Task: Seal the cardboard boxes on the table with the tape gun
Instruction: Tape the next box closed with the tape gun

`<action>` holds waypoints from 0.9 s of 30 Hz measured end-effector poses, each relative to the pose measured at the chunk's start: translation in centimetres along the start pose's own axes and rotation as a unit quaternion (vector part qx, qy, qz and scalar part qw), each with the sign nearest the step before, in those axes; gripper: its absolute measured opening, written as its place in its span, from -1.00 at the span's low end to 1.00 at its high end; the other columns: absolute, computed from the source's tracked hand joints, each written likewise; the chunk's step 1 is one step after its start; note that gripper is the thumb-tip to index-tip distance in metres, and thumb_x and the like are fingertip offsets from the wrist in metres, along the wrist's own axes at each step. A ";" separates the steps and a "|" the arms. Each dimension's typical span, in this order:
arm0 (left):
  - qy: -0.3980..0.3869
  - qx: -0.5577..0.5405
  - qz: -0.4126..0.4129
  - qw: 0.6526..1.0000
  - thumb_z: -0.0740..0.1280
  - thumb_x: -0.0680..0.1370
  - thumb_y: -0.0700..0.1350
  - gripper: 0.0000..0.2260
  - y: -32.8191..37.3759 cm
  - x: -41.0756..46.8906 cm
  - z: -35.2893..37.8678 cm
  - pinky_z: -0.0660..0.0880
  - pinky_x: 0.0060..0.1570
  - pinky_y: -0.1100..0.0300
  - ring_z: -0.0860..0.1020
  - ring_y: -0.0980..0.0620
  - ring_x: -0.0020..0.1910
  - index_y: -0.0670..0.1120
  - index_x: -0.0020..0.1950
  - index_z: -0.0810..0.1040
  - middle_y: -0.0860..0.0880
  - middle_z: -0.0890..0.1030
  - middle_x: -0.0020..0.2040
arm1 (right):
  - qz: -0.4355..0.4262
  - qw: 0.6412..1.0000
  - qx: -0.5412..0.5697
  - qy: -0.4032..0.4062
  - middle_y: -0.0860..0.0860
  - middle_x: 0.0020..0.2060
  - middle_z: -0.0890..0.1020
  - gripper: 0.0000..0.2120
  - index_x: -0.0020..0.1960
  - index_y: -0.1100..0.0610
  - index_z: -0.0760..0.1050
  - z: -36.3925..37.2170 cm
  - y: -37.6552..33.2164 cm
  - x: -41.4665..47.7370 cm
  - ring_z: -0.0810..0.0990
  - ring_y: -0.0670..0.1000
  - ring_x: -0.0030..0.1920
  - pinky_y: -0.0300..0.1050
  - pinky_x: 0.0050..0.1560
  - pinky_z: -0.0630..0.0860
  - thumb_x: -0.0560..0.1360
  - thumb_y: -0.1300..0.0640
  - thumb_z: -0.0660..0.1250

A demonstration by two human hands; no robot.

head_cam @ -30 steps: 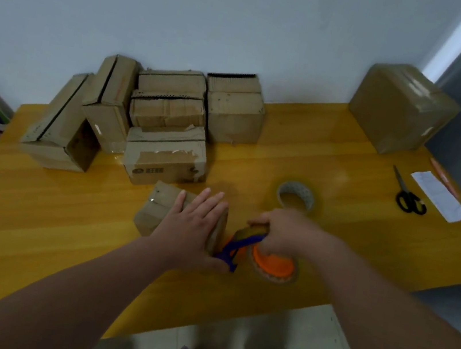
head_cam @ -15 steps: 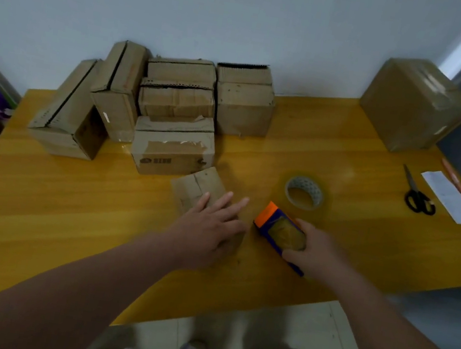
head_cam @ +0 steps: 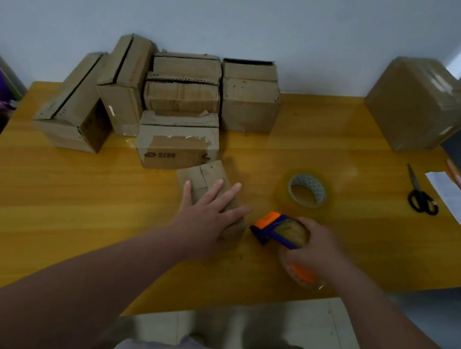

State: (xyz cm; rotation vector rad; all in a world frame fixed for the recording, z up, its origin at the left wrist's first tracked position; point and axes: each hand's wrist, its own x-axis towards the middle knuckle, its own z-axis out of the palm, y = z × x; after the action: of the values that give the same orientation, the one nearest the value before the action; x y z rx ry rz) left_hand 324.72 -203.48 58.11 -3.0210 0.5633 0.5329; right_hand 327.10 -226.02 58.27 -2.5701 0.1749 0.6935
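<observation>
A small cardboard box [head_cam: 203, 176] lies on the yellow wooden table [head_cam: 75, 195], turned at an angle, its top seam showing. My left hand [head_cam: 207, 215] presses flat on its near half with fingers spread. Just right of the box, my right hand [head_cam: 318, 250] grips the blue and orange tape gun [head_cam: 276, 230], whose orange nose points toward the box's right side. The gun's tape roll is partly hidden under my fingers. Several more cardboard boxes [head_cam: 177, 138] are stacked against the wall behind.
A loose roll of clear tape [head_cam: 306, 190] lies right of the small box. A larger taped box [head_cam: 421, 105] stands at the far right corner. Black scissors [head_cam: 421, 192], a paper slip [head_cam: 453, 197] and an orange pen [head_cam: 458, 177] lie near the right edge.
The small box has been turned to an angle under my left hand. My right hand has rolled the tape gun over and moved it slightly right, away from the box's end.
</observation>
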 end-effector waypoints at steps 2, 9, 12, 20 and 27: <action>-0.010 -0.001 0.029 1.000 0.29 0.57 0.03 -0.28 -0.6 0.0 -0.4 -0.25 0.35 -0.39 -0.32 -0.10 0.52 0.24 0.54 -0.14 0.06 -0.33 0.54 | 0.008 0.993 0.114 -0.003 0.04 0.14 0.51 -0.25 0.45 0.04 0.29 -0.7 0.0 -0.1 0.53 0.07 0.08 0.05 0.07 0.56 0.32 0.17 0.50; -0.016 0.003 -0.015 1.000 0.39 0.50 -0.01 -0.13 -2.3 -0.9 -0.8 -0.23 0.35 -0.38 -0.37 -0.14 0.49 0.27 0.52 -0.22 0.02 -0.42 0.51 | -0.010 0.952 0.305 0.029 0.06 0.07 0.50 -0.36 0.44 0.10 0.29 -3.7 -0.6 -0.3 0.52 0.02 -0.07 -0.08 -0.17 0.51 0.41 0.31 0.41; -0.028 -0.062 -0.035 0.997 0.40 0.50 -0.03 -0.13 -2.5 -1.0 -0.6 -0.01 0.43 -0.28 -0.38 -0.18 0.48 0.30 0.51 -0.20 0.03 -0.42 0.51 | -0.015 0.941 0.338 0.022 0.06 0.02 0.53 -0.43 0.39 0.12 0.33 -4.0 -0.7 -0.2 0.54 0.09 -0.03 -0.02 -0.14 0.51 0.42 0.33 0.38; 0.005 -0.116 0.005 0.993 0.36 0.53 -0.17 -0.24 -2.5 0.0 -1.6 -0.03 0.49 -0.15 -0.20 -0.07 0.54 0.22 0.54 -0.03 0.09 -0.17 0.57 | -0.068 0.933 0.353 0.013 0.11 0.06 0.54 -0.37 0.37 0.07 0.35 -4.0 -1.4 -0.3 0.55 0.13 0.02 0.06 -0.09 0.51 0.36 0.37 0.39; 0.133 -0.598 -0.157 0.775 0.25 0.60 0.02 -0.65 -1.3 -1.2 -6.0 0.37 0.19 0.16 0.44 0.03 0.25 -0.03 0.37 0.44 0.02 0.48 0.27 | -0.136 0.939 0.316 0.015 0.03 0.04 0.51 -0.33 0.34 -0.01 0.33 -4.4 -2.2 -0.9 0.53 0.04 -0.04 -0.15 -0.22 0.43 0.35 0.44 0.38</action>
State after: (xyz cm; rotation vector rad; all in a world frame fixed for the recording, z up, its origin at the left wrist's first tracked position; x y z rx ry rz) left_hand 326.10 -202.35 64.11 -4.2673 -0.5976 0.5803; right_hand 328.76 -226.19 62.97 -1.9352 0.0375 0.4043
